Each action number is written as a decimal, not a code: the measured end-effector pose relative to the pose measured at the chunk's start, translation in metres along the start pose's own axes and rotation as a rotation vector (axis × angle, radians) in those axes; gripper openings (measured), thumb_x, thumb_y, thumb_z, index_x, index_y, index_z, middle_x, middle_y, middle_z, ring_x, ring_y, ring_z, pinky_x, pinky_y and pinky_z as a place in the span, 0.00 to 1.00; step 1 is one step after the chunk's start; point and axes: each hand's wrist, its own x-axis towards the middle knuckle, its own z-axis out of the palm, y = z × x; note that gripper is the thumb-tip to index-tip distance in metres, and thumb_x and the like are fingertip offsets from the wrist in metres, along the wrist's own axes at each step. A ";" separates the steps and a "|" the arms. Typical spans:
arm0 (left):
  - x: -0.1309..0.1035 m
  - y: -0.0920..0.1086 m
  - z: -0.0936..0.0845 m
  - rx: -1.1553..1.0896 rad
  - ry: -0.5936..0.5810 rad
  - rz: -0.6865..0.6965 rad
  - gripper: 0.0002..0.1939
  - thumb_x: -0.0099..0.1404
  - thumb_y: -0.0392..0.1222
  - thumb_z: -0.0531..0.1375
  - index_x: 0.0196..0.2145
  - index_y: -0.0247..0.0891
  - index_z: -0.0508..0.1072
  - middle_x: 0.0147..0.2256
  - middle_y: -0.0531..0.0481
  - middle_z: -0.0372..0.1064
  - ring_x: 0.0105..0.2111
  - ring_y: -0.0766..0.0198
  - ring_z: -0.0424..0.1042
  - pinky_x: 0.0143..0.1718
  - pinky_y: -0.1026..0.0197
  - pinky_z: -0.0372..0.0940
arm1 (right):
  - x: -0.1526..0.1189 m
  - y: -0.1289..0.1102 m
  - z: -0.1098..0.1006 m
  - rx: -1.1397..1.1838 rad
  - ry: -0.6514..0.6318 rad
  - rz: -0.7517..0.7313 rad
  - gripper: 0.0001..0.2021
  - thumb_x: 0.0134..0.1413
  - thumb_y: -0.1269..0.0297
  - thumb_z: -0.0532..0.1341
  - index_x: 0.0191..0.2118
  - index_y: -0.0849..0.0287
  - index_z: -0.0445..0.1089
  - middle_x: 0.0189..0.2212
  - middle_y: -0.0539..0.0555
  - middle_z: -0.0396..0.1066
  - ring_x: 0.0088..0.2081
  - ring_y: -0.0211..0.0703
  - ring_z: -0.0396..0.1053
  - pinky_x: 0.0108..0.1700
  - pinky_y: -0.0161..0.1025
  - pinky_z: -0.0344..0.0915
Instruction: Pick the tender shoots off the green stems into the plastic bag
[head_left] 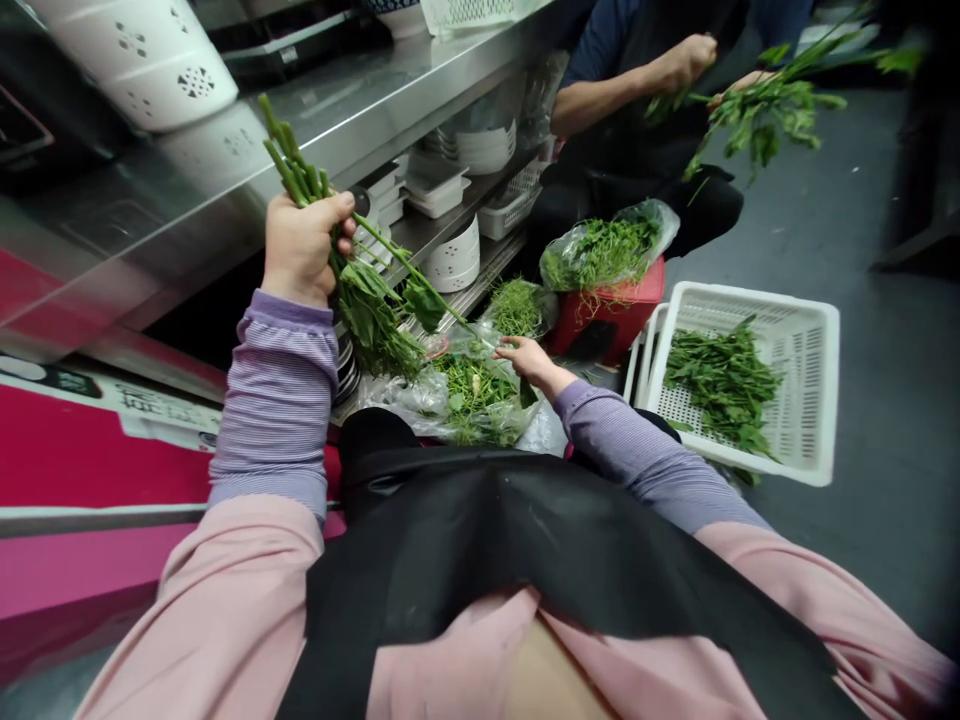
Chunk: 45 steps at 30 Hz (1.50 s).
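My left hand [304, 245] is wrapped round a bunch of leafy greens [375, 320], thick cut stems up and leaves hanging down. From that bunch one long stem [409, 268] slants down toward my right hand [527, 362]. My right fingers are pinched together at the stem's far end; a dark leaf hangs just below them. Under both hands, an open plastic bag [480, 395] holds loose stems and trimmings. To the right of my right arm, a white perforated basket [821, 390] contains a heap of picked leafy greens [724, 380].
A co-worker's hands [686, 65] hold other greens [772, 115] across from me. A bag of thin greens [604, 250] rests on a red stool [611, 320]. A steel counter [390, 95] runs along the left, above a shelf with white dishes [454, 255].
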 end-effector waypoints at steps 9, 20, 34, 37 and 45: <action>0.000 -0.007 0.001 -0.097 0.040 -0.048 0.10 0.46 0.28 0.62 0.16 0.38 0.65 0.16 0.55 0.58 0.18 0.72 0.59 0.14 0.67 0.49 | -0.032 -0.026 -0.008 0.258 -0.615 -0.011 0.24 0.49 0.44 0.62 0.35 0.65 0.69 0.17 0.42 0.52 0.14 0.24 0.39 0.16 0.29 0.38; -0.003 -0.004 0.002 -0.028 0.042 -0.007 0.13 0.45 0.35 0.66 0.19 0.40 0.63 0.16 0.56 0.57 0.19 0.71 0.57 0.16 0.64 0.49 | -0.028 -0.003 -0.001 0.194 -0.156 -0.045 0.11 0.44 0.61 0.64 0.25 0.62 0.64 0.14 0.42 0.54 0.14 0.26 0.42 0.17 0.30 0.40; -0.007 -0.006 0.007 0.016 -0.003 -0.042 0.18 0.35 0.46 0.68 0.19 0.44 0.61 0.15 0.57 0.57 0.20 0.69 0.55 0.18 0.62 0.48 | -0.035 -0.051 0.004 -0.254 -0.128 -0.572 0.13 0.52 0.58 0.59 0.35 0.62 0.76 0.33 0.55 0.74 0.33 0.38 0.67 0.38 0.35 0.62; -0.008 -0.006 0.010 -0.001 -0.005 -0.054 0.19 0.34 0.46 0.68 0.20 0.43 0.60 0.16 0.57 0.57 0.21 0.69 0.56 0.19 0.62 0.48 | -0.049 -0.060 0.011 -0.127 -0.272 -0.497 0.16 0.52 0.55 0.58 0.36 0.63 0.75 0.29 0.54 0.72 0.26 0.33 0.62 0.28 0.32 0.58; -0.010 -0.007 0.012 -0.002 -0.019 -0.082 0.13 0.34 0.42 0.65 0.18 0.44 0.63 0.15 0.56 0.57 0.20 0.70 0.56 0.19 0.62 0.48 | -0.051 -0.057 0.021 -0.186 -0.263 -0.522 0.11 0.41 0.60 0.65 0.30 0.63 0.72 0.27 0.50 0.69 0.30 0.35 0.62 0.36 0.34 0.59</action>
